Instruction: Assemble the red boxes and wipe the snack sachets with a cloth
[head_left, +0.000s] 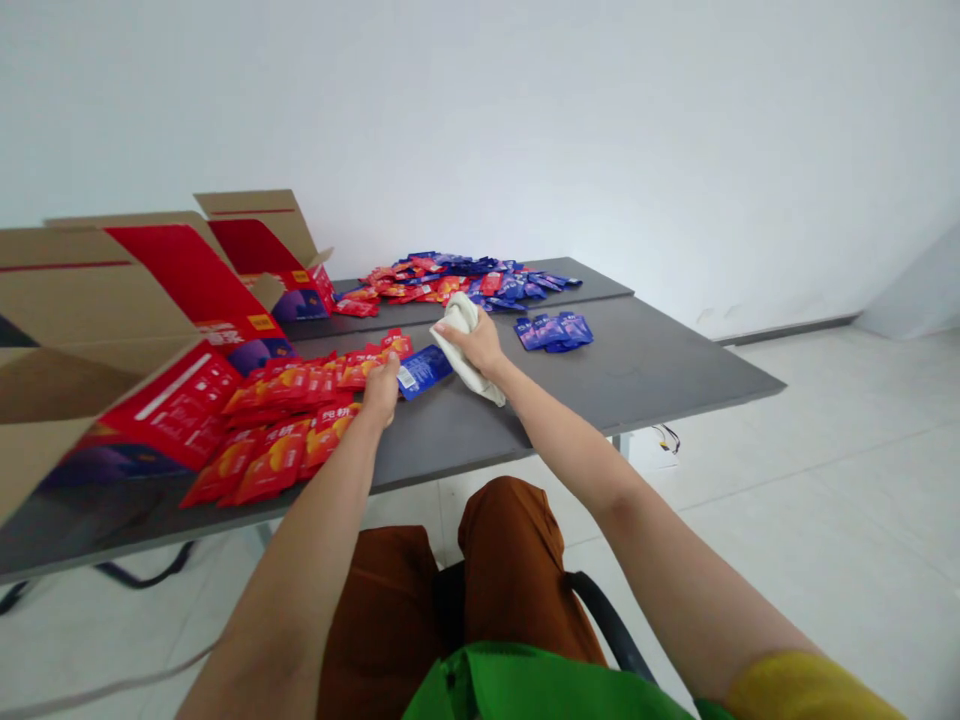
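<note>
Between my two hands a blue sachet (424, 371) shows its printed back with a white label. My left hand (382, 392) is closed on the sachet's left edge. A folded white cloth (469, 362) is gripped in my right hand (477, 343), and it touches or covers the sachet's right end; which, I cannot tell. Left of my left hand lie rows of overlapping red sachets (274, 462). A few blue sachets (555, 331) lie together to the right of my right hand.
At the back of the grey table (645, 370) is a mixed heap of red and blue sachets (465, 280). An open red and brown carton (150, 350) stands at the left, with another open carton (270, 250) behind it. A white wall rises behind the table.
</note>
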